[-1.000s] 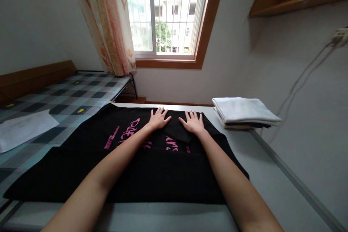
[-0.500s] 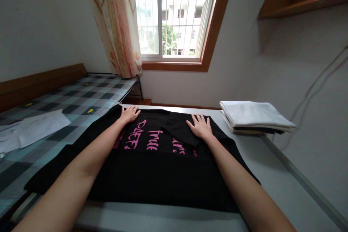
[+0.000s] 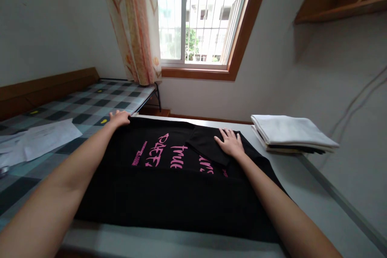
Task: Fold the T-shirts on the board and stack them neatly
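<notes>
A black T-shirt (image 3: pixel 169 193) with pink lettering lies spread on a white table, one sleeve (image 3: pixel 208 141) folded inward over the print. My left hand (image 3: pixel 120 118) is at the shirt's far left corner, fingers apart and partly turned from view; whether it pinches any cloth does not show. My right hand (image 3: pixel 230 142) rests flat on the folded sleeve at the far right, its fingers spread. My left forearm hides the shirt's left side, and my right forearm crosses part of its right side.
Folded white and dark cloths (image 3: pixel 293 131) are stacked at the table's (image 3: pixel 314 201) far right. To the left stands a bed with a checked mattress (image 3: pixel 90 107), papers (image 3: pixel 45 139) lying on it. A curtain (image 3: pixel 136 28) hangs beside the barred window (image 3: pixel 205 20).
My left hand has slid left from the shirt's upper print to its far left corner, uncovering small pink text. My right hand stays on the folded sleeve. The view has shifted slightly.
</notes>
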Demonstrator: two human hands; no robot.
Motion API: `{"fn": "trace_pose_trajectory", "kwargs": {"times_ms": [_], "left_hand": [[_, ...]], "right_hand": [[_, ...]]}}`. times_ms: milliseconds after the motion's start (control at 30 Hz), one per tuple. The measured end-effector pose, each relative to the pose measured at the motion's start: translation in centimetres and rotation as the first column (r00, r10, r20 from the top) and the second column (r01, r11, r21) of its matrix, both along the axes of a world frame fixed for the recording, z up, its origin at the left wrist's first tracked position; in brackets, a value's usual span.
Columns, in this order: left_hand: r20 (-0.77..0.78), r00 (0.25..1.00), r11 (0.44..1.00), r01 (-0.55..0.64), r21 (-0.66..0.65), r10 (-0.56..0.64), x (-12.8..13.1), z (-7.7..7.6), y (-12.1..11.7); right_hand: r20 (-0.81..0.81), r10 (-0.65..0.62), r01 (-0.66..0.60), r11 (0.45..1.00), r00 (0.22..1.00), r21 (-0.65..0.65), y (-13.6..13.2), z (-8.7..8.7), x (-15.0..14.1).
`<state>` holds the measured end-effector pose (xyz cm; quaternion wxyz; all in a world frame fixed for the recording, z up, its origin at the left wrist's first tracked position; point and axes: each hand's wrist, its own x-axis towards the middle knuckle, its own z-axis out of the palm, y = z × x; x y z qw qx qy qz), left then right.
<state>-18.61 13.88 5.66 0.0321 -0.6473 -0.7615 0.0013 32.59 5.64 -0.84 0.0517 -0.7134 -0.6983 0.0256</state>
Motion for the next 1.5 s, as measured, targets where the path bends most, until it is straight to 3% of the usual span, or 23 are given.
{"fn": "trace_pose_trajectory", "kwargs": {"times_ms": [100, 200, 267, 400, 500, 600, 800, 967, 1167, 1367, 1500], "left_hand": [[0.121, 0.993, 1.000, 0.009, -0.008, -0.008, -1.6, 1.2, -0.6], [0.372, 0.916, 0.987, 0.163, -0.011, -0.147, -2.6, 2.9, -1.2], [0.433, 0.881, 0.979, 0.201, 0.021, -0.190, -3.1, 4.2, -1.5], [0.213, 0.961, 0.982, 0.158, 0.102, -0.176, -3.6, 6.8, -1.9], [0.003, 0.990, 0.988, 0.141, 0.067, -0.142, -3.2, 7.4, -2.3], [-0.091, 0.992, 0.996, 0.089, 0.011, -0.088, -2.4, 6.8, -2.8], [-0.095, 0.995, 0.999, 0.038, -0.035, -0.041, -1.5, 4.4, -3.0], [-0.055, 0.997, 0.998, 0.050, -0.025, -0.051, -2.8, 2.9, -2.6], [0.028, 0.995, 0.995, 0.092, 0.026, -0.092, -5.0, 2.2, -3.2], [0.112, 0.973, 0.976, 0.188, 0.111, -0.201, -6.5, 1.9, -5.1], [0.155, 0.941, 0.944, 0.271, 0.190, -0.301, -7.9, 1.5, -7.0]], "right_hand": [[-0.007, 0.002, -0.002, 1.000, 1.000, 0.012, 0.0, 0.0, 0.0], [-0.015, 0.002, -0.001, 1.000, 1.000, 0.019, 0.1, 0.0, 0.0], [-0.018, 0.000, 0.000, 1.000, 1.000, 0.023, 0.1, -0.1, 0.0], [-0.015, -0.006, 0.006, 1.000, 1.000, 0.026, -0.1, 0.0, -0.2], [0.001, -0.010, 0.010, 1.000, 1.000, 0.019, -0.2, 0.3, -0.4], [0.031, 0.031, -0.032, 0.999, 0.999, 0.011, 0.2, 1.1, -0.1], [0.045, 0.175, -0.177, 0.983, 0.984, 0.044, 2.9, 3.1, 3.2], [0.130, 0.132, -0.128, 0.991, 0.983, -0.040, 4.5, 3.9, 6.0], [0.088, 0.103, -0.097, 0.993, 0.991, -0.074, 4.4, 4.2, 6.5], [0.169, 0.124, -0.151, 0.976, 0.978, 0.157, 2.6, 4.8, 7.0], [0.205, 0.253, -0.312, 0.884, 0.945, 0.348, 0.2, 5.1, 8.7]]}}
